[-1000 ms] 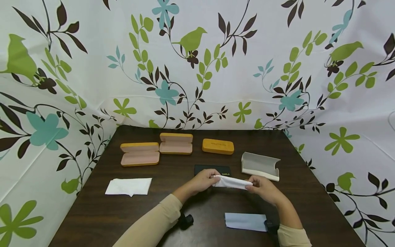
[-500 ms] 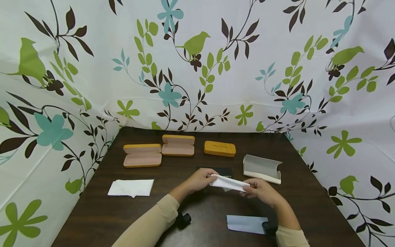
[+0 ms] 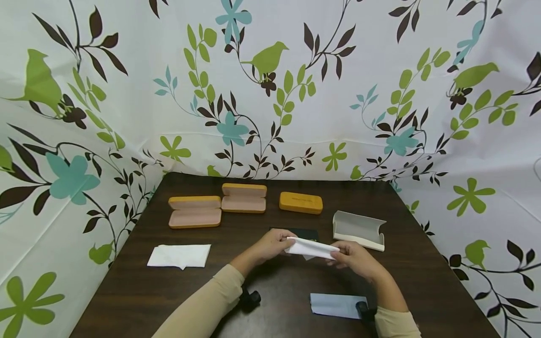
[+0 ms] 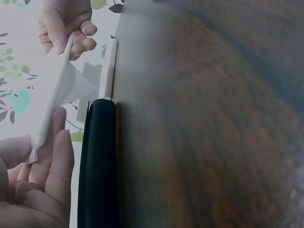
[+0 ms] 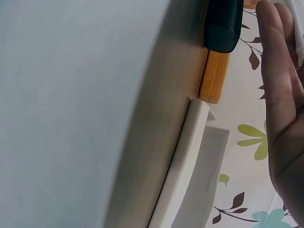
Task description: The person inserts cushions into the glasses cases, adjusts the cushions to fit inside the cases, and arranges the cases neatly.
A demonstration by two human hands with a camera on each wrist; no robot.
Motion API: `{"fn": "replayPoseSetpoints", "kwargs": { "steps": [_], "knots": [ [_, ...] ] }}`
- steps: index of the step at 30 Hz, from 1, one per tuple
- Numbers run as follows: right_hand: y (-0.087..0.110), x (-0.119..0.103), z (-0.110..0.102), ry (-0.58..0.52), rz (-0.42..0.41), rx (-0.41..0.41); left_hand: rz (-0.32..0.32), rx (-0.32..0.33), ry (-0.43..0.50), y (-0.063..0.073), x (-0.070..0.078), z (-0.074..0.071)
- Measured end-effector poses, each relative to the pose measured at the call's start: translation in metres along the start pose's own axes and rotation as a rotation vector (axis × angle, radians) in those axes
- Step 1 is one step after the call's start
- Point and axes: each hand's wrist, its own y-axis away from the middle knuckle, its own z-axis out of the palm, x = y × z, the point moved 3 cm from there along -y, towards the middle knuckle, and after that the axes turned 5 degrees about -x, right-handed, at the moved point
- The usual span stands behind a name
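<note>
A narrow folded white cloth (image 3: 313,248) is stretched between both hands above the table. My left hand (image 3: 270,246) pinches its left end between thumb and fingers, as the left wrist view also shows. At the opposite end, my right hand (image 3: 357,257) pinches the cloth, thumb on top. A thin flap of cloth (image 4: 73,88) hangs below the fold in the left wrist view. Just behind the hands lies a dark green case (image 3: 305,233) with small lettering, partly hidden by the cloth and left hand. To the right of it stands an open white case (image 3: 359,230).
Two open yellow cases (image 3: 196,218) (image 3: 244,203) with pink linings stand at the back left, beside a closed yellow case (image 3: 301,203). A folded white cloth (image 3: 179,256) lies left on the dark table (image 3: 139,291). Near the right forearm lies a light blue cloth (image 3: 336,306).
Both hands have shifted slightly left with the cloth, its right end dipping lower than before. A small flap now shows beneath the fold. The head view has shifted slightly.
</note>
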Motion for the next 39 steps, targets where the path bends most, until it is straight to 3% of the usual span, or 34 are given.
{"fn": "replayPoseSetpoints", "kwargs": {
  "steps": [4,9,19,39],
  "knots": [
    [-0.005,-0.002,0.003,-0.005,0.001,-0.011,-0.015,-0.001,0.087,0.001,-0.006,-0.003],
    [-0.01,-0.003,0.005,-0.02,0.019,-0.017,-0.038,-0.009,0.127,0.004,-0.007,-0.007],
    [-0.024,-0.015,0.015,0.003,-0.013,-0.055,-0.044,0.012,0.121,0.011,-0.004,-0.019],
    [-0.054,-0.028,0.02,0.058,0.024,-0.069,-0.072,0.07,0.117,0.022,-0.006,-0.049]
  ]
}}
